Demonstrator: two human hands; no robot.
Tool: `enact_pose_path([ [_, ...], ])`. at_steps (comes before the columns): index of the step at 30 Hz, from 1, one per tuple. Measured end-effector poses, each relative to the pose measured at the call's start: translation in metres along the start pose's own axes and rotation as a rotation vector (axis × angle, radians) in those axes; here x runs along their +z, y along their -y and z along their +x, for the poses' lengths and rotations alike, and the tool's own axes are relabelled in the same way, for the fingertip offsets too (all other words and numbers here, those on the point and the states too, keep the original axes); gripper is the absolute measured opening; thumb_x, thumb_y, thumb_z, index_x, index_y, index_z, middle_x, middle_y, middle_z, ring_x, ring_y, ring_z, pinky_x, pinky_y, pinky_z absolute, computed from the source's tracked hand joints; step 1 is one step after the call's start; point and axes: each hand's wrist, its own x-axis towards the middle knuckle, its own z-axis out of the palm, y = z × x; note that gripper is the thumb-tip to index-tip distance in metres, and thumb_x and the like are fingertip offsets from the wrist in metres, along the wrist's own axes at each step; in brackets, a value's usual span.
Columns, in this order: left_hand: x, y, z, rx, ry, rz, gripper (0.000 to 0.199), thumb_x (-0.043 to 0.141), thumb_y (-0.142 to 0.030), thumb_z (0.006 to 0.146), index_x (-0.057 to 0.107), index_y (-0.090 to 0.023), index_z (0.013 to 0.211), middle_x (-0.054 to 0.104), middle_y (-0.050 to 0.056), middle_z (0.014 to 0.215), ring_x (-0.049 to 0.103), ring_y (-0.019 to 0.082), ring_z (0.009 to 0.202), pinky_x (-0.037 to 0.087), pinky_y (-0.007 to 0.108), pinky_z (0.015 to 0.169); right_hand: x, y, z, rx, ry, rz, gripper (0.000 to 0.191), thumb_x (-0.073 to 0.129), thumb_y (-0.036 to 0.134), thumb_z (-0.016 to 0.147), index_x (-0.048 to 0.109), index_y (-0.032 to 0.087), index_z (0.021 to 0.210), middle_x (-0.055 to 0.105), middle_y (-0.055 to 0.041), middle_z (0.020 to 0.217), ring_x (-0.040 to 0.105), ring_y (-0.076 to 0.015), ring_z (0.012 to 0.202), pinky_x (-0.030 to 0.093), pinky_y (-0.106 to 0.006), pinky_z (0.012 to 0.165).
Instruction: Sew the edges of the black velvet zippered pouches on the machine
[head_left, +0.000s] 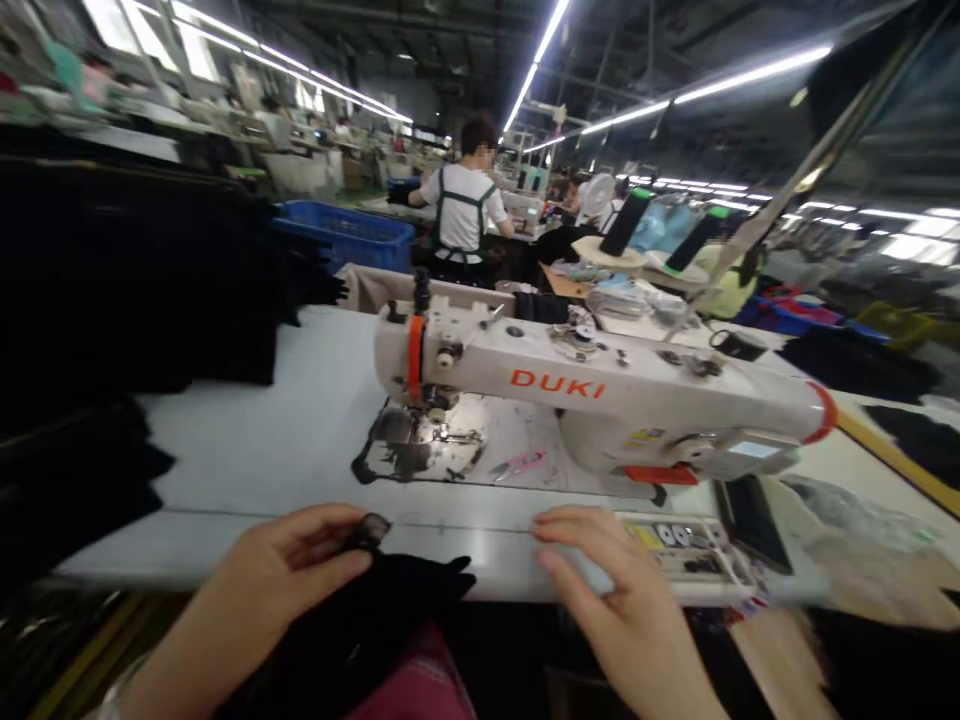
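Near the table's front edge, my left hand [300, 565] pinches a piece of black fabric [405, 590] with a small dark, sheer part at its top. The fabric hangs over the edge toward my lap. My right hand [607, 585] is over the front edge, right of the fabric, its fingers apart and holding nothing. Beyond both hands stands a white sewing machine [630, 385] with orange lettering. Pink-handled snips [529, 461] lie on its bed, right of the needle area.
Piles of black fabric [135, 280] cover the table's left side. A blue basket [352, 235] stands behind. A parts tray [686, 550] is at the right front. Thread cones [626, 222] rise behind the machine. A person in a white shirt [463, 215] sits farther back.
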Motion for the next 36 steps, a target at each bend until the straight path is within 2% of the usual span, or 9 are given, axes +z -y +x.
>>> enact_pose_path([
  [3,0.013,-0.009,-0.004,0.031,0.036,-0.013,0.034,0.081,-0.034,0.075,0.072,-0.022,0.105,0.075,0.004,0.102,0.070,0.023,0.096,0.055,0.029,0.088,0.055,0.048,0.013,-0.097,0.142,0.205,0.024,0.067,0.026,0.089,0.066,0.026,0.113,0.066,-0.0044,0.109,0.057,-0.0215,0.104,0.046,-0.035,0.091],
  [6,0.020,-0.016,-0.008,0.054,0.046,-0.062,0.028,0.081,-0.030,0.075,0.074,-0.021,0.100,0.075,0.002,0.095,0.070,0.020,0.088,0.056,0.026,0.082,0.082,0.066,0.026,-0.028,0.194,0.253,0.018,0.073,0.019,0.084,0.070,0.026,0.101,0.067,-0.0008,0.095,0.058,-0.0203,0.094,0.046,-0.034,0.084],
  [11,0.017,-0.013,-0.011,0.043,0.046,-0.235,0.029,0.079,-0.027,0.077,0.072,-0.021,0.104,0.075,0.003,0.101,0.069,0.021,0.092,0.055,0.029,0.085,0.084,0.066,0.034,0.035,0.246,0.264,0.013,0.070,0.011,0.084,0.068,0.023,0.079,0.065,0.0023,0.082,0.058,-0.0174,0.085,0.043,-0.030,0.076],
  [17,0.019,-0.009,-0.011,0.064,0.007,-0.178,0.029,0.076,-0.028,0.078,0.069,-0.018,0.105,0.073,0.006,0.102,0.067,0.021,0.095,0.052,0.030,0.088,0.085,0.067,0.029,0.060,0.288,0.212,0.009,0.066,0.014,0.085,0.064,0.023,0.084,0.065,0.0030,0.082,0.059,-0.0165,0.080,0.043,-0.028,0.071],
  [21,0.008,-0.031,-0.005,0.101,0.051,-0.049,0.032,0.071,-0.028,0.082,0.059,-0.019,0.110,0.071,0.005,0.100,0.066,0.020,0.095,0.049,0.030,0.087,0.091,0.068,0.030,-0.029,0.294,0.282,0.012,0.060,0.013,0.088,0.064,0.024,0.091,0.066,0.0036,0.081,0.061,-0.0137,0.074,0.046,-0.024,0.068],
  [25,-0.015,-0.055,0.029,0.122,0.182,0.179,0.038,0.067,-0.024,0.079,0.051,-0.019,0.113,0.070,0.002,0.087,0.066,0.019,0.083,0.049,0.029,0.077,0.106,0.063,0.043,-0.362,0.372,0.373,0.041,0.043,0.004,0.091,0.064,0.027,0.117,0.069,-0.0005,0.107,0.065,-0.0123,0.095,0.050,-0.022,0.083],
  [27,-0.025,-0.054,0.056,0.156,0.214,0.369,0.036,0.063,-0.023,0.079,0.050,-0.018,0.113,0.070,0.001,0.083,0.066,0.018,0.077,0.049,0.027,0.070,0.123,0.054,0.053,-0.491,0.406,0.212,0.045,0.040,0.002,0.092,0.059,0.025,0.127,0.068,-0.0027,0.112,0.065,-0.0123,0.098,0.051,-0.022,0.086],
  [30,-0.030,-0.037,0.103,0.261,0.137,0.717,0.036,0.062,-0.017,0.076,0.054,-0.017,0.111,0.068,0.000,0.076,0.064,0.018,0.068,0.047,0.026,0.063,0.151,0.036,0.075,-0.635,0.372,-0.150,0.029,0.052,0.012,0.094,0.064,0.020,0.120,0.069,-0.0052,0.093,0.064,-0.0175,0.087,0.052,-0.026,0.077],
  [36,-0.016,-0.024,0.180,0.471,-0.110,0.942,0.030,0.067,-0.014,0.078,0.062,-0.015,0.107,0.065,0.013,0.109,0.053,0.033,0.116,0.040,0.044,0.098,0.168,0.009,0.132,-0.661,0.324,-0.312,0.016,0.058,0.013,0.092,0.070,0.017,0.102,0.068,-0.0106,0.101,0.060,-0.0243,0.099,0.049,-0.036,0.086],
])
